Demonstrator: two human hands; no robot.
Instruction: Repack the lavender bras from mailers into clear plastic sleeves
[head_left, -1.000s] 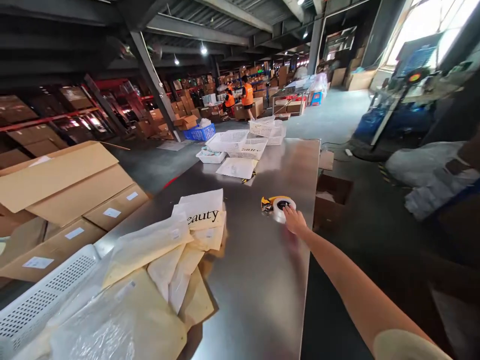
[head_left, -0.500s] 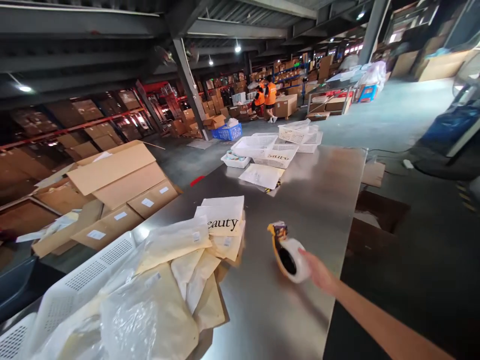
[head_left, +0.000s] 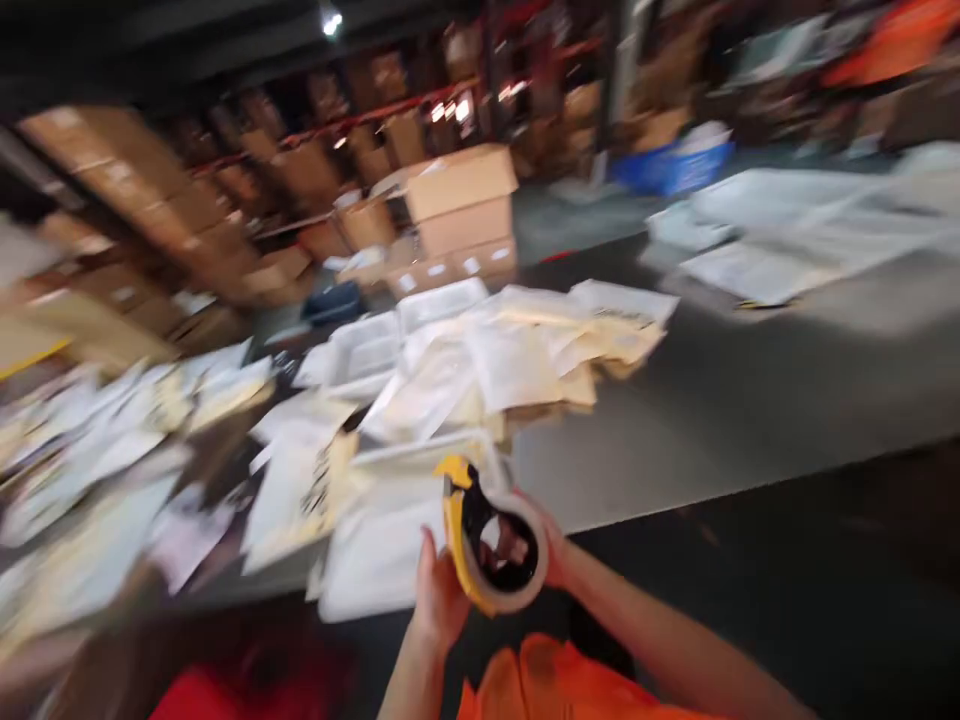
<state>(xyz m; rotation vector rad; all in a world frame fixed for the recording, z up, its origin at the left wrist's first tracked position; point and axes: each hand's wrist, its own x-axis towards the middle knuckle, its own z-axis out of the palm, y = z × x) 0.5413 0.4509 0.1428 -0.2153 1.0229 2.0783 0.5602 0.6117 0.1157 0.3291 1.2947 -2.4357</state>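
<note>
Your R hand (head_left: 553, 548) grips the tape gun (head_left: 474, 512) by its roll, low in view at 6 o'clock. L hand (head_left: 442, 598) is at its 8 o'clock, thumb up, can't tell if gripping; white basket (head_left: 373, 572) at 9, heaped mailing bags (head_left: 517, 362) at 12.

The tape dispenser (head_left: 455, 525), which lay out on the counter (head_left: 675, 400) under the right grip (head_left: 555, 550) a second ago, is now up off it and drawn in before the person's orange clothing (head_left: 562, 685), itself newly in sight. The left grip (head_left: 441, 595), unseen before, has come up beside the dispenser's yellow side. The person has swung leftward, bringing a spread of pale packets (head_left: 120, 440) into view.
</note>
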